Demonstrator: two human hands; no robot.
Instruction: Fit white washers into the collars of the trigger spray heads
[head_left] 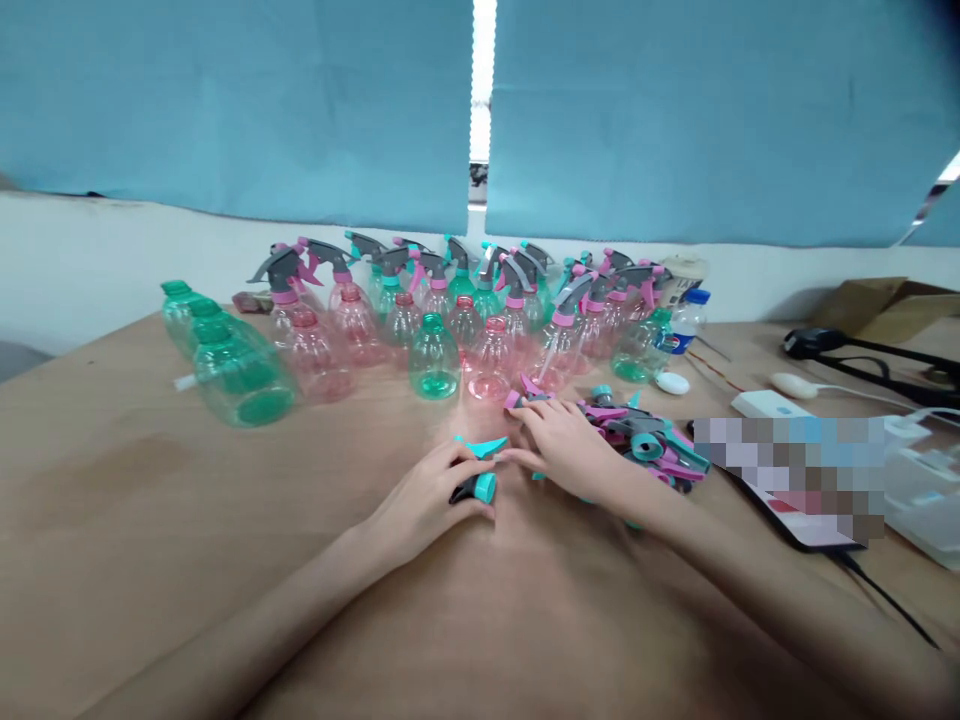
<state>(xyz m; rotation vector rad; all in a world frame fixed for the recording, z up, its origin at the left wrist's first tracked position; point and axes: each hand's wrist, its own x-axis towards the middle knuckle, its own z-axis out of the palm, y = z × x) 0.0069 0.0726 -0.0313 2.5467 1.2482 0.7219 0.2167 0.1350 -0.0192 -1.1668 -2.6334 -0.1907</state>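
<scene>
My left hand (427, 500) rests on the wooden table (150, 520) with its fingers curled round a spray-trigger head (477, 470) that has a teal trigger and a teal collar. My right hand (561, 440) reaches in from the right, its fingertips touching the same head by the trigger. Just behind my right hand lies a heap of loose trigger heads (645, 440) in grey, pink and teal. Beyond both hands stand several clear pink and green bottles (435, 355), many with trigger heads fitted.
Some green bottles (232, 370) lie on their sides at the left. A water bottle (686, 320) stands behind the heap. A phone, white devices, cables (862, 400) and a clear box (926, 500) fill the right. Blue curtains hang behind.
</scene>
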